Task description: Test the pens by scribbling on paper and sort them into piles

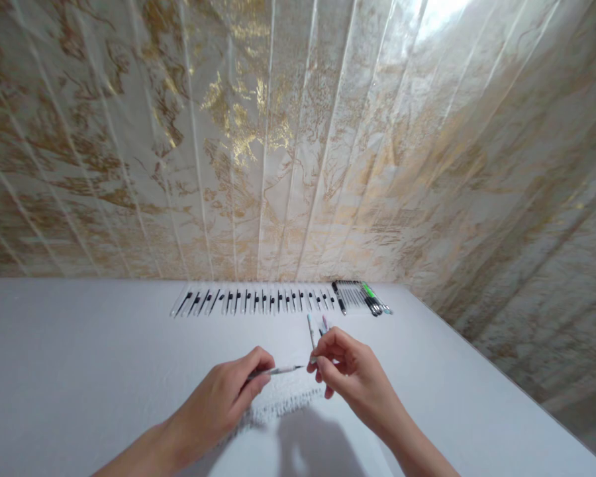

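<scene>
Left hand (228, 397): pinches pen refill (278, 370) over tabletop (79, 358) middle, tip pointing right. Right hand (350, 368): grips pen barrels (312, 329), upright ends showing above fingers. Row of pens (258, 300): along tabletop far edge, by wall (278, 132).

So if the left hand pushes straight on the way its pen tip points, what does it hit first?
Most likely the right hand: the thin pen in the left hand points right, its tip almost at the right fingertips, which also pinch two pens. Depth unclear.
</scene>
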### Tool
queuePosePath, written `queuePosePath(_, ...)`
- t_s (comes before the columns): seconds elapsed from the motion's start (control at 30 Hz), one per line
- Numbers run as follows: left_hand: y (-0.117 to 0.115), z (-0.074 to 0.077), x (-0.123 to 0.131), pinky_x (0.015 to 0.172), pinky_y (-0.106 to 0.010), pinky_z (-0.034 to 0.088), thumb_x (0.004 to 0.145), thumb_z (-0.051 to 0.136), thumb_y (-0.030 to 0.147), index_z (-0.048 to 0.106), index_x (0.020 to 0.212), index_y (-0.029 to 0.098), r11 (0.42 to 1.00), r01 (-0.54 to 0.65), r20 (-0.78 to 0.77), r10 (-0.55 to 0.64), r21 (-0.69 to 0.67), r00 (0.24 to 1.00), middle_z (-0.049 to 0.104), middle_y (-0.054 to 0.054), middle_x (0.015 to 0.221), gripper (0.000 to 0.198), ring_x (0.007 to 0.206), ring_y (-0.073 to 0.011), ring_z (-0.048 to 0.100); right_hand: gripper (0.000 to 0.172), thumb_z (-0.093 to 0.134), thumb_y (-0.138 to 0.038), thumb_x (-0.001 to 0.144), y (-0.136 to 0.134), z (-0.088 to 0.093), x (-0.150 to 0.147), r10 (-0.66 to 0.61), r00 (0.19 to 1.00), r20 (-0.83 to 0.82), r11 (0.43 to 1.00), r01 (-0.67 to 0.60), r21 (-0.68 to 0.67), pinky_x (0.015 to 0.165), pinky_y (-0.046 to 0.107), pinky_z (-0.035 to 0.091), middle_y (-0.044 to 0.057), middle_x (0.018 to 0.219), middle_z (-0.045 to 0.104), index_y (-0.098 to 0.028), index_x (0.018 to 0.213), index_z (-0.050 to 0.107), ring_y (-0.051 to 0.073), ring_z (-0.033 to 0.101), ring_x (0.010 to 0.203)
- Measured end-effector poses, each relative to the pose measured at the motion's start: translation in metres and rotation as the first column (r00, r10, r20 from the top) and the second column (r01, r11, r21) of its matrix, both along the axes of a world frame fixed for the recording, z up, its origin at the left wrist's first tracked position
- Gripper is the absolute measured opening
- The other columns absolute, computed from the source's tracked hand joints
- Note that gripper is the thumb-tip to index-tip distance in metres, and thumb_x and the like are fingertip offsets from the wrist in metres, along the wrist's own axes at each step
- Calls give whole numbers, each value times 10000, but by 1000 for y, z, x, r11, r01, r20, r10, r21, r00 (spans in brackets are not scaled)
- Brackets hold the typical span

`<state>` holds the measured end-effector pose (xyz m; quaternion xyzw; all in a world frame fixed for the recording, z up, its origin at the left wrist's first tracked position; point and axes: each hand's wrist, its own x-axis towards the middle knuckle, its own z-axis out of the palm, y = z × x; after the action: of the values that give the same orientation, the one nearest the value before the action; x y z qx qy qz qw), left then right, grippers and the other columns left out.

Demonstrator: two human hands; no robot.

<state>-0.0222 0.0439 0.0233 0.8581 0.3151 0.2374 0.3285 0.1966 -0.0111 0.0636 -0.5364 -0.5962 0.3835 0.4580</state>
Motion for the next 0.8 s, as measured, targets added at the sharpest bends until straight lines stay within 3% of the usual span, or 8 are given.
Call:
queuePosePath(0.13, -2, 3, 1, 629, -243, 374, 990, 341, 357, 475, 911, 229, 999, -3, 7, 4, -40, 1000, 548, 39, 744, 201, 656, -152, 531, 35, 563, -223, 796, 0, -6, -6, -14, 999, -52, 998, 17, 54, 465, 209, 503, 11, 721, 659, -194, 779, 554, 111, 553, 572)
queuePosePath(0.47, -4, 5, 0, 646, -241, 373, 993, 348, 359, 471, 909, 226, 996, 8, 63, -2, -90, 998, 542, 45, 754, 200, 681, -150, 534, 64, 542, -207, 848, -3, -15, -11, 9, 997, 76, 994, -18, 110, 515, 215, 477, 6, 730, 637, -193, 800, 582, 116, 552, 588)
queuePosePath(0.7, -4, -1, 2, 624, -231, 371, 978, 368, 319, 474, 893, 227, 998, -1, 51, 4, -58, 999, 538, 52, 729, 165, 653, -143, 527, 62, 517, -208, 887, -5, -16, -9, -12, 909, 417, 975, -82, 206, 601, 217, 423, -5, 731, 618, -207, 842, 559, 127, 537, 630)
queuePosePath(0.8, -4, -3, 4, 624, -229, 371, 958, 397, 280, 486, 889, 227, 1000, -25, 40, 26, -10, 999, 556, 48, 736, 124, 652, -143, 536, 237, 404, -299, 962, -6, -18, -10, -21, 811, 584, 975, -112, 190, 565, 224, 370, -7, 666, 572, -215, 761, 499, 139, 510, 589)
